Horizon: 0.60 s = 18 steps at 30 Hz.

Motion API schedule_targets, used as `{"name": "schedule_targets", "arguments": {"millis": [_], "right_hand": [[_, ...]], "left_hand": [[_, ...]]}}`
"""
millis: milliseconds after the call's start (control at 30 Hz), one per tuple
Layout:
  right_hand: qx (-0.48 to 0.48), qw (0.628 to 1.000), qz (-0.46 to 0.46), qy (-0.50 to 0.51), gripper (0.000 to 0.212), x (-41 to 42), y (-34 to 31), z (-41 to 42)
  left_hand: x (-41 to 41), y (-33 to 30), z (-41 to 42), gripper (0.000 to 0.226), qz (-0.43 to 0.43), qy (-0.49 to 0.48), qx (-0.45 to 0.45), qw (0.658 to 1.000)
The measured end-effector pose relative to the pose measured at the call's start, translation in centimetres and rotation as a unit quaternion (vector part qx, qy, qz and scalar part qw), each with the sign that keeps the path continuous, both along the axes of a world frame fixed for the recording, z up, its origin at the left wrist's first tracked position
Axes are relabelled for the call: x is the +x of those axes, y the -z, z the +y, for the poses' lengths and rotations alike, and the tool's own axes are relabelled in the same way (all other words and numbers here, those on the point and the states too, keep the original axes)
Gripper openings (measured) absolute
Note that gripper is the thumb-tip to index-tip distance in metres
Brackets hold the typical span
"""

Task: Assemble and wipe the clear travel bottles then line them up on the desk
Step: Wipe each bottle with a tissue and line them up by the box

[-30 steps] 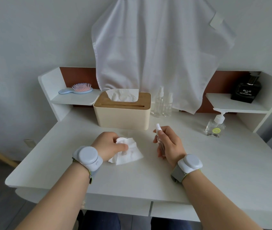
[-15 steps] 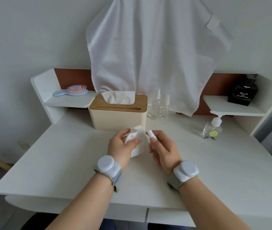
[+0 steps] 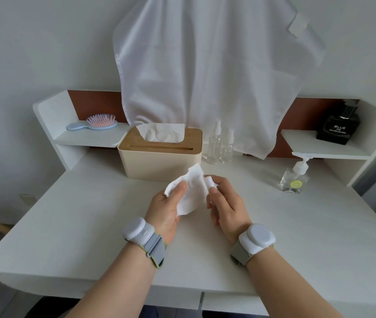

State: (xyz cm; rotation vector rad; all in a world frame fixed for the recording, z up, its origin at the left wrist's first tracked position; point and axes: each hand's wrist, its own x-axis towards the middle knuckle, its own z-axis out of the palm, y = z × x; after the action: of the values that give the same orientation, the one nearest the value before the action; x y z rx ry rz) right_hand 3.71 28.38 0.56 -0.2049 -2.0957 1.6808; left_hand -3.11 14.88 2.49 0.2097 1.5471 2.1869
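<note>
My right hand [image 3: 227, 203] grips a small clear travel bottle [image 3: 211, 182] above the middle of the desk; only its white cap shows past my fingers. My left hand [image 3: 167, 206] holds a crumpled white tissue [image 3: 190, 191] with the thumb on top, and the tissue lies against the bottle's left side. Two more clear spray bottles [image 3: 220, 145] stand upright side by side at the back of the white desk [image 3: 90, 221], just right of the tissue box.
A cream tissue box with a wooden lid [image 3: 159, 154] stands behind my hands. A pump bottle [image 3: 294, 177] sits at the right. A black perfume bottle [image 3: 338, 127] and a hairbrush [image 3: 93, 122] rest on side shelves. A white cloth [image 3: 210, 72] hangs above.
My left hand lifted the tissue off the desk and brought it up against the bottle. My right hand moved slightly left with the bottle toward the tissue.
</note>
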Motion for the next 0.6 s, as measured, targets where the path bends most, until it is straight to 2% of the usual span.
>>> {"name": "schedule_targets", "arguments": {"millis": [133, 267, 433, 600], "right_hand": [[0.085, 0.996, 0.015, -0.004, 0.038, 0.26, -0.16, -0.06], [0.168, 0.986, 0.014, -0.010, 0.042, 0.35, -0.06, -0.26], [0.213, 0.977, 0.000, -0.003, 0.032, 0.21, 0.11, -0.40], [0.238, 0.971, -0.013, 0.003, 0.028, 0.19, 0.17, -0.41]], "left_hand": [[-0.17, 0.39, -0.01, 0.028, 0.016, 0.008, 0.015, 1.000], [-0.57, 0.73, -0.26, 0.034, -0.007, 0.035, 0.057, 0.998], [-0.69, 0.88, -0.50, 0.042, -0.048, 0.046, 0.103, 0.992], [-0.50, 0.71, -0.49, 0.051, -0.075, 0.059, 0.112, 0.989]]}}
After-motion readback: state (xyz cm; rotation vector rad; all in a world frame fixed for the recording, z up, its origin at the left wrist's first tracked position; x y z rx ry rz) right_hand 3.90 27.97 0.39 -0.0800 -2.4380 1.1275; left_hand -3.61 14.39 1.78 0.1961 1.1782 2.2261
